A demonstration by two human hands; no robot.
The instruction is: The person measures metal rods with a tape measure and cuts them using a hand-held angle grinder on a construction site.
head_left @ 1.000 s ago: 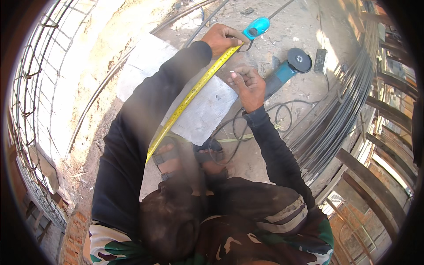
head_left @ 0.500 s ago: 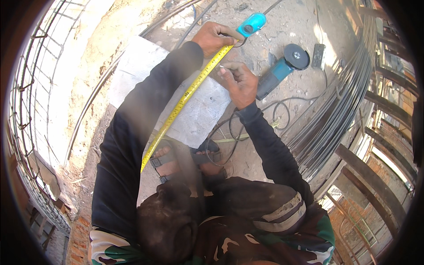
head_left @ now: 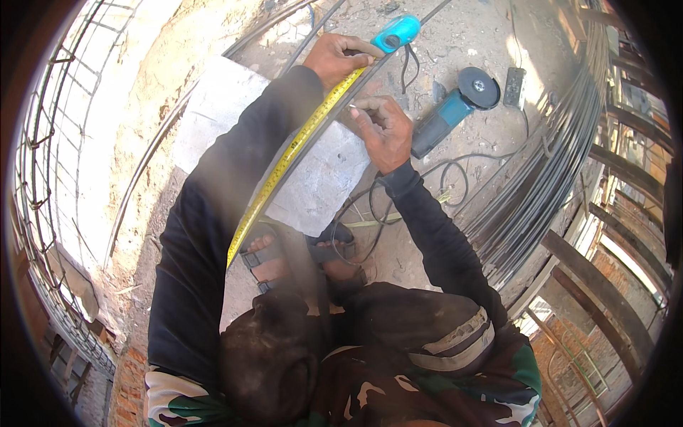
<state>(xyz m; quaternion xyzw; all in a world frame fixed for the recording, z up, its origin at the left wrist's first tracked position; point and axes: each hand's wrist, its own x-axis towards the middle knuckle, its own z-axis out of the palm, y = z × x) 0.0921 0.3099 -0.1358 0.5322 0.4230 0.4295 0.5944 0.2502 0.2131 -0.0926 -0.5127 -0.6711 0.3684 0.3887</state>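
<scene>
My left hand (head_left: 340, 60) is closed on a tape measure (head_left: 396, 34) with a turquoise case, thumb and fingers at the point where the yellow blade (head_left: 295, 148) leaves it. The blade runs down toward my left forearm. Alongside it lies a dark steel rod (head_left: 314, 139), passing over a pale concrete block (head_left: 316, 186). From the case hangs a black wrist strap (head_left: 410, 69). Just right of the rod, my right hand (head_left: 387, 132) pinches a small white-tipped piece (head_left: 353, 108), too small to name surely.
An angle grinder (head_left: 455, 110) lies right of my right hand, its cord (head_left: 427, 171) looping over the dirt. A bundle of steel rods (head_left: 530, 203) stretches along the right. Tied rebar frames (head_left: 43, 142) stand at left. My sandalled feet (head_left: 267, 256) are beside the block.
The tape case has shifted slightly left and away from me, and its strap now hangs free. The blade has moved left, showing more of the rod beside it.
</scene>
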